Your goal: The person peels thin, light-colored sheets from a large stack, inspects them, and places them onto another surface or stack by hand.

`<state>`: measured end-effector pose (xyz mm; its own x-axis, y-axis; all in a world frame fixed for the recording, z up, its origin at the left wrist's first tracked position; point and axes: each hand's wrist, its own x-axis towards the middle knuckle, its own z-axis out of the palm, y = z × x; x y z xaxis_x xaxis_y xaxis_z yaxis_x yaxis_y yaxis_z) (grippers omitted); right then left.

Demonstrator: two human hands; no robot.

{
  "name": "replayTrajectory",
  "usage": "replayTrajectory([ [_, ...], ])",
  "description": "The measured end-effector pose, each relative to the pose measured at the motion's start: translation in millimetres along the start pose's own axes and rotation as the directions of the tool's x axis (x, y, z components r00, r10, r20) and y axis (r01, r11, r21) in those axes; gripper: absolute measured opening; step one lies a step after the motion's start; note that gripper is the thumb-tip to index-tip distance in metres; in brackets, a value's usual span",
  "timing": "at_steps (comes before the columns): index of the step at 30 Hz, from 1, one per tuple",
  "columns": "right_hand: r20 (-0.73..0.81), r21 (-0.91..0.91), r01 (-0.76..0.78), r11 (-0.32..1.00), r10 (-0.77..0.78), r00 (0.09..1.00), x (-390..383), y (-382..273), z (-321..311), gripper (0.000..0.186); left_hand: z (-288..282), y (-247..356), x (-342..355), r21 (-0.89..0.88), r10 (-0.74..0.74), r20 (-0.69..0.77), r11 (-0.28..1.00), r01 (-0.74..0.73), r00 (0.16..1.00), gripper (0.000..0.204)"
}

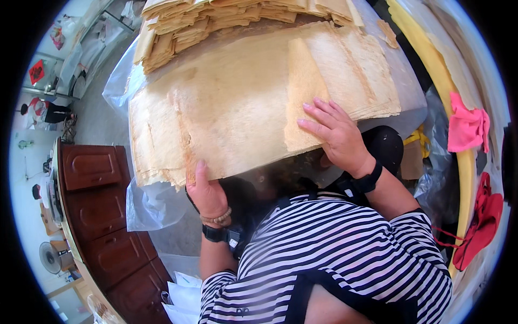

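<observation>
A wide stack of thin, pale tan sheets (232,102) with ragged edges lies in front of me; they resemble dried bean curd skin. On its top rests a narrow, darker tapered piece (305,92), its wide end toward me. My right hand (340,137) lies over that piece near the front edge, fingers stretched out and flat; its thumb is hidden. At the front left edge, my left hand (209,197) has its thumb on top of the sheets, with its fingers out of sight beneath the edge.
Behind the stack rises a pile of folded tan sheets (216,21). Clear plastic sheeting (154,202) hangs below the left side. A brown wooden cabinet (102,210) stands at left. Pink cloth (467,127) and a red item (480,227) hang at right. Another person (46,112) is far left.
</observation>
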<state>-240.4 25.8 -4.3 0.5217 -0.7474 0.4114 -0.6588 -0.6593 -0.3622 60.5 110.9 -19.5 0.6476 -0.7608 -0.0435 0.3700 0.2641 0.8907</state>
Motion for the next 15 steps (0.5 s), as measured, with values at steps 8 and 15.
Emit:
replayTrajectory([
  [8, 0.103, -0.003, 0.079, 0.997, -0.079, 0.992, -5, 6, -2, 0.038, 17, -12, 3, 0.589, 0.309, 0.728, 0.173, -0.789, 0.611, 0.037],
  [15, 0.117, 0.016, 0.082, 0.996, -0.084, 0.990, -2, 8, 2, 0.040, 39, -27, -4, 0.505, 0.057, 0.863, -0.132, -0.853, 0.502, 0.054],
])
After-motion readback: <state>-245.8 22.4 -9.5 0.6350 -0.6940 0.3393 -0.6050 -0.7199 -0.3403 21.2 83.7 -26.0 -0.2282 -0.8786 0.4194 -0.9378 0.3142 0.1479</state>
